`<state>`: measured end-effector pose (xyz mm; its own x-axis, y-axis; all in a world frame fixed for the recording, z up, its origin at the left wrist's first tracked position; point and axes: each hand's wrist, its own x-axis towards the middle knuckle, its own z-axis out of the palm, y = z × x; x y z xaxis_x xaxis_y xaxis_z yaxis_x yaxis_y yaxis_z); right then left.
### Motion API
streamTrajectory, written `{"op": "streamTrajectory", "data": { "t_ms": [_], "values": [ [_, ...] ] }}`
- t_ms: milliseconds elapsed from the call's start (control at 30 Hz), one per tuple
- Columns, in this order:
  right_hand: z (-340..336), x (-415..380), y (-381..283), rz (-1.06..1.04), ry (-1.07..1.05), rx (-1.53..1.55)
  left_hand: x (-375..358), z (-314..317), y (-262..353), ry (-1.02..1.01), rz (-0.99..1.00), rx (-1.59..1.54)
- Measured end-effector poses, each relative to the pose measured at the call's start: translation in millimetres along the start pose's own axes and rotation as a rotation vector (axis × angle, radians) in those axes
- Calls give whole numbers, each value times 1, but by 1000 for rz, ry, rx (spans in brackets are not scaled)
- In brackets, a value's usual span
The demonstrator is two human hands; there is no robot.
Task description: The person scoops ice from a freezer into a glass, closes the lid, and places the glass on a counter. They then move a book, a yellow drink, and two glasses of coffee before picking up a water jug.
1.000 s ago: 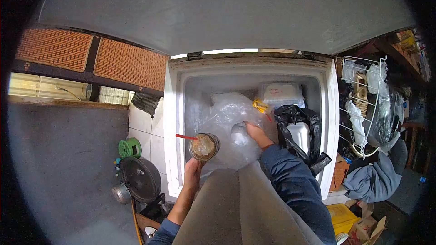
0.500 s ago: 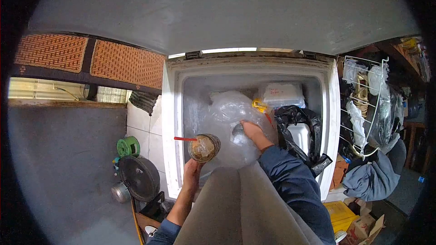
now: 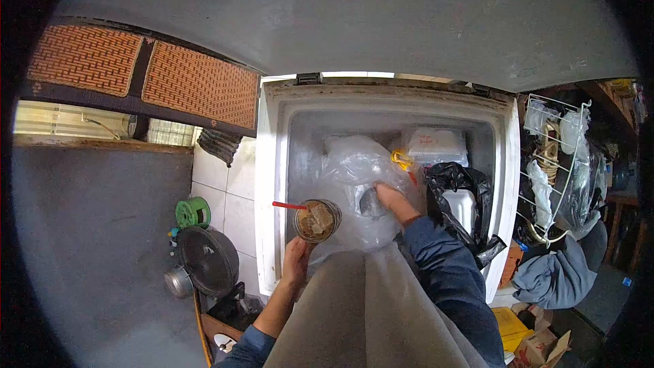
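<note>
In my left hand [image 3: 297, 259], closed around its lower side, is a glass of iced brown drink [image 3: 318, 221] with ice pieces at the top. A red straw [image 3: 289, 205] sticks out of it to the left. My right hand [image 3: 393, 199] reaches into the chest freezer [image 3: 270, 184], its fingers closed at the edge of a large clear plastic bag [image 3: 361, 160]. A greyish, shiny opening or fold shows beside those fingertips; what lies within it I cannot make out.
Right of the bag lie a black plastic bag [image 3: 434, 178] around a white container [image 3: 460, 206] and a clear box [image 3: 436, 144] with red writing. The raised lid [image 3: 354, 20] hangs overhead. A wire rack [image 3: 555, 163] stands right; a black pan [image 3: 210, 264] is left.
The view has shifted, so the freezer sits further right. Ice shows more plainly in the glass, and the greyish opening at my right fingertips looks wider.
</note>
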<state>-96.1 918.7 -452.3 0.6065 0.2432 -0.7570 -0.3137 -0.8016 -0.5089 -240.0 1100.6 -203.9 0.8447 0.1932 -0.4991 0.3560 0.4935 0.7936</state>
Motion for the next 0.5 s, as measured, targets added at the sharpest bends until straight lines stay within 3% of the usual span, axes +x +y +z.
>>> {"op": "streamTrajectory", "data": {
  "t_ms": [33, 100, 333, 433, 500],
  "values": [
    [-5, -14, -10, 0, 0, 1, 1, -2, -2, -1, 0, 1],
    [-9, -48, -23, -290, -211, -557, 1, -8, -7, 4, -16, 12],
    [13, -45, 2, -268, -72, -548, 0, -11, -7, -53, -13, 36],
    [7, -41, -1, -334, -103, -555, 3, -14, -10, -59, -20, 21],
    [16, -25, 9, -547, -107, -476, 3, -11, -9, -25, -27, 34]
  ]
}}
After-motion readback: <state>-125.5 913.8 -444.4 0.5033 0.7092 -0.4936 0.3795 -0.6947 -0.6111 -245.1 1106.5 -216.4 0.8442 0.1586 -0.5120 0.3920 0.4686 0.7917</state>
